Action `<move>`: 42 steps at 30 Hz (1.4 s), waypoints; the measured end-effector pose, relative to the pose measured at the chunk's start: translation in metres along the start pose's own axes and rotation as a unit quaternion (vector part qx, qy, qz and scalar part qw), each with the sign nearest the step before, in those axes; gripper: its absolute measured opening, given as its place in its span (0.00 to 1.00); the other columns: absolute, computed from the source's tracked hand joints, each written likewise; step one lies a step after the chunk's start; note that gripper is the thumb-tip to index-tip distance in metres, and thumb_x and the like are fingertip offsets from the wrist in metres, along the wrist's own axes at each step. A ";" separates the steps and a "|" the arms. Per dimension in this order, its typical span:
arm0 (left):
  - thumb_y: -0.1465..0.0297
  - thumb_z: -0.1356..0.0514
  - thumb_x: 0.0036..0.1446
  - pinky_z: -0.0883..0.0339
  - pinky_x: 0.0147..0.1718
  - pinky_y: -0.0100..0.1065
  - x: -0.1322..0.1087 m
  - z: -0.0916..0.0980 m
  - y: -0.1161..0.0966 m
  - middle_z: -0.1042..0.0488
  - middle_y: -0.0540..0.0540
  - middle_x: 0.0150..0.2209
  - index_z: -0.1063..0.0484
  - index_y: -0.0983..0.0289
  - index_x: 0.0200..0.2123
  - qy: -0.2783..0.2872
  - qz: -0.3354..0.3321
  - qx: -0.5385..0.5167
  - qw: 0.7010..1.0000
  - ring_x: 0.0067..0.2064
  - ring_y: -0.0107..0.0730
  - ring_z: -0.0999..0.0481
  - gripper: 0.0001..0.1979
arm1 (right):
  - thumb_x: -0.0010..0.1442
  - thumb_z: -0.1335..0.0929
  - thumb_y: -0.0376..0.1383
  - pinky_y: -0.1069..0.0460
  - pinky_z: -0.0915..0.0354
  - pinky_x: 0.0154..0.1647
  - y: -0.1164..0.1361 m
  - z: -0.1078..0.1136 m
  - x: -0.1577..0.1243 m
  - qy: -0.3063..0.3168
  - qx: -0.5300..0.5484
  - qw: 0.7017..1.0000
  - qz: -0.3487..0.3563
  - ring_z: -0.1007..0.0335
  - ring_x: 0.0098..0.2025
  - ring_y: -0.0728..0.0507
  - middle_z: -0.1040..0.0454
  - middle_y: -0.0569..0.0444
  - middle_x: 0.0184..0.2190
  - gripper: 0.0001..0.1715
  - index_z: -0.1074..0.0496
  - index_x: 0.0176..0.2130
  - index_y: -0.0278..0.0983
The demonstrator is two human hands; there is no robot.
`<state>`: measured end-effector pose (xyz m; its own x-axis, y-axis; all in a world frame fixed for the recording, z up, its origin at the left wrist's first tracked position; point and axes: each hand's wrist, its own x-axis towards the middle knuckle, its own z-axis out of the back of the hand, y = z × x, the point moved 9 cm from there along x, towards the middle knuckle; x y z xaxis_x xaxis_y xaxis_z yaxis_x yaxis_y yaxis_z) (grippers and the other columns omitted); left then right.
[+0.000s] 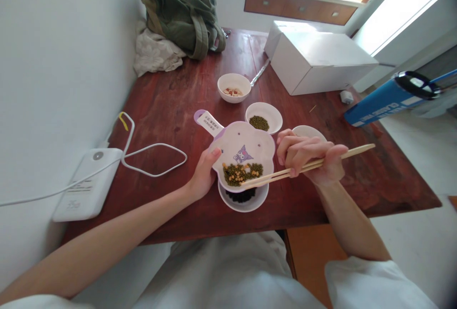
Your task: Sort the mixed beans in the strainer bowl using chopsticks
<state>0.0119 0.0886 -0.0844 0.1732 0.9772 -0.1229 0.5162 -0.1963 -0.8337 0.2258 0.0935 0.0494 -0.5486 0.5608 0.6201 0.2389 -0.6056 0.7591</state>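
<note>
My left hand [204, 175] grips the left edge of a white and lilac plate [232, 142] with a short handle and a cartoon figure on it. Green beans [232, 175] mixed with yellow pieces lie along the plate's near side. In my right hand [309, 154] is a pair of chopsticks [307, 166], their tips at the near rim of the plate beside the beans. The plate is held tilted over a white bowl [246, 206] of dark beans [243, 195], hiding its far half.
Behind the plate stand a bowl [276, 119] of green beans and a bowl [233, 80] of nuts. Another bowl [307, 131] is partly hidden by my right hand. A white box [321, 61], blue tumbler [389, 99], green bag [182, 14] and white power bank [89, 185] with cable surround them.
</note>
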 end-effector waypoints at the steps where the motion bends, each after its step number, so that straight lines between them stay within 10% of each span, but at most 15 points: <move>1: 0.40 0.23 0.62 0.18 0.69 0.63 0.000 0.000 0.000 0.06 0.65 0.51 0.09 0.63 0.48 0.002 0.001 0.000 1.000 0.68 0.75 0.13 0.32 | 0.87 0.46 0.61 0.33 0.28 0.63 -0.001 0.000 -0.001 -0.014 -0.014 1.000 0.001 0.26 0.29 0.38 0.22 0.54 0.20 0.48 0.14 0.32 0.44; 42: 0.39 0.22 0.60 0.20 0.72 0.63 0.000 -0.002 0.002 0.06 0.63 0.53 0.10 0.63 0.51 0.002 -0.003 -0.007 1.000 0.68 0.74 0.13 0.34 | 0.89 0.45 0.58 0.37 0.37 0.67 -0.001 -0.015 -0.005 -0.046 -0.132 0.990 0.022 0.19 0.36 0.39 0.18 0.57 0.23 0.45 0.17 0.33 0.45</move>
<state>0.0142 0.0885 -0.0852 0.1740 0.9779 -0.1159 0.5293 -0.1922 -0.8264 0.2164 0.0832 0.0427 -0.4633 0.5727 0.6763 0.0369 -0.7500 0.6604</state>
